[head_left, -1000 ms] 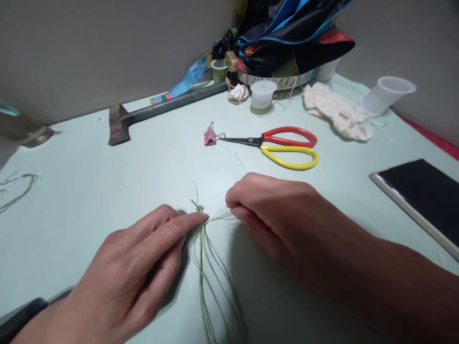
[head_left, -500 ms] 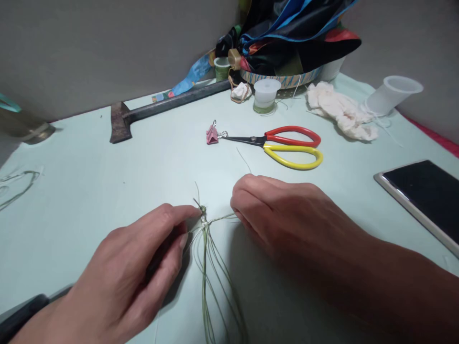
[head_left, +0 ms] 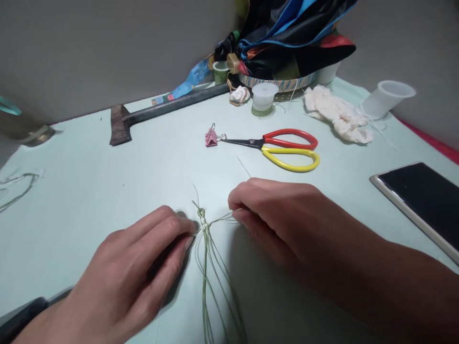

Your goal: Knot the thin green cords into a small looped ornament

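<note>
A knot of thin green waxed cord (head_left: pixel 202 219) lies on the pale green table cover, with several long strands (head_left: pixel 210 286) trailing toward me. My left hand (head_left: pixel 132 263) stands just left of the knot, its fingertips closed on strands beside it. My right hand (head_left: pixel 283 222) sits to the right of the knot, pinching a single strand that runs out from it. The fingers hide that strand's end. A short cord end (head_left: pixel 244 167) sticks out beyond my right knuckles.
Red and yellow handled scissors (head_left: pixel 272 144) and a pink binder clip (head_left: pixel 211 137) lie beyond my hands. Farther back are a rusty hatchet (head_left: pixel 120 125), a thread spool (head_left: pixel 263 99), white cloth (head_left: pixel 337 114), a plastic cup (head_left: pixel 389 99), a fabric-filled basket (head_left: pixel 279 82), and a tablet (head_left: pixel 416 200) at right.
My left fingers have drawn back from the knot and curled closed on the strands. My right hand has dropped slightly, and the view has shifted a little.
</note>
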Action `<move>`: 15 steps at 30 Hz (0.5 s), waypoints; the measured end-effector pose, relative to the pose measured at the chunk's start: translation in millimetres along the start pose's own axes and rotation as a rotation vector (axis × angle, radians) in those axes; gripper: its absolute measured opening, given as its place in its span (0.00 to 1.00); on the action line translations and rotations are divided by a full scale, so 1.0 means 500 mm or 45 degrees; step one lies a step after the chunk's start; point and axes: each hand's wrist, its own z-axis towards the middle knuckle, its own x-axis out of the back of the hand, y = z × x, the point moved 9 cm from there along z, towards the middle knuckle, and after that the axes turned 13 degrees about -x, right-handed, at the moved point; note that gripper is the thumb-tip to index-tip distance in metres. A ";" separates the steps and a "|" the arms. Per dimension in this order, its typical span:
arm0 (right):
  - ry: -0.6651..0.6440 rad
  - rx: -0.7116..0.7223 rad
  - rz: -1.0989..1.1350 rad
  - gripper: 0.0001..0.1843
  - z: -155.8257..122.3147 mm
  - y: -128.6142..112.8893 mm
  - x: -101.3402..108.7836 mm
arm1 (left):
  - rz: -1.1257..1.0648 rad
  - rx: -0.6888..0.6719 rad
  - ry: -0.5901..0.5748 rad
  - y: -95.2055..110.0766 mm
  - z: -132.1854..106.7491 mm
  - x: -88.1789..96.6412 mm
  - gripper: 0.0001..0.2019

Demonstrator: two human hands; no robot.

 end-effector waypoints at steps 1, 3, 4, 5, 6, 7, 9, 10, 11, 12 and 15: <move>-0.002 0.021 -0.013 0.16 -0.003 -0.001 0.000 | -0.006 0.001 -0.005 0.000 0.001 -0.001 0.12; -0.001 0.044 -0.042 0.18 -0.007 -0.004 0.001 | -0.014 0.003 -0.011 0.000 0.003 -0.002 0.11; -0.004 0.046 -0.056 0.19 -0.008 -0.005 0.001 | -0.012 0.010 -0.014 -0.001 0.003 -0.002 0.11; -0.004 0.046 -0.079 0.20 -0.009 -0.006 0.001 | -0.007 0.022 -0.016 -0.002 0.003 -0.002 0.11; 0.003 0.057 -0.111 0.21 -0.009 -0.009 0.002 | 0.000 0.033 -0.020 -0.004 0.002 -0.003 0.11; 0.018 0.084 -0.148 0.21 -0.010 -0.015 0.003 | 0.002 0.039 -0.020 -0.005 0.000 -0.003 0.10; 0.085 0.169 -0.219 0.20 -0.013 -0.029 0.008 | -0.007 0.037 -0.014 -0.005 -0.002 -0.002 0.09; 0.123 0.212 -0.241 0.21 -0.016 -0.036 0.011 | -0.018 0.028 -0.004 -0.004 -0.003 -0.002 0.09; 0.153 0.246 -0.248 0.21 -0.018 -0.041 0.013 | -0.029 0.022 0.002 -0.004 -0.004 -0.001 0.09; 0.160 0.262 -0.248 0.21 -0.020 -0.043 0.013 | -0.040 0.015 0.005 -0.003 -0.005 -0.001 0.10; 0.085 0.242 -0.255 0.23 -0.022 -0.036 0.001 | -0.039 0.034 -0.009 -0.003 -0.005 -0.003 0.10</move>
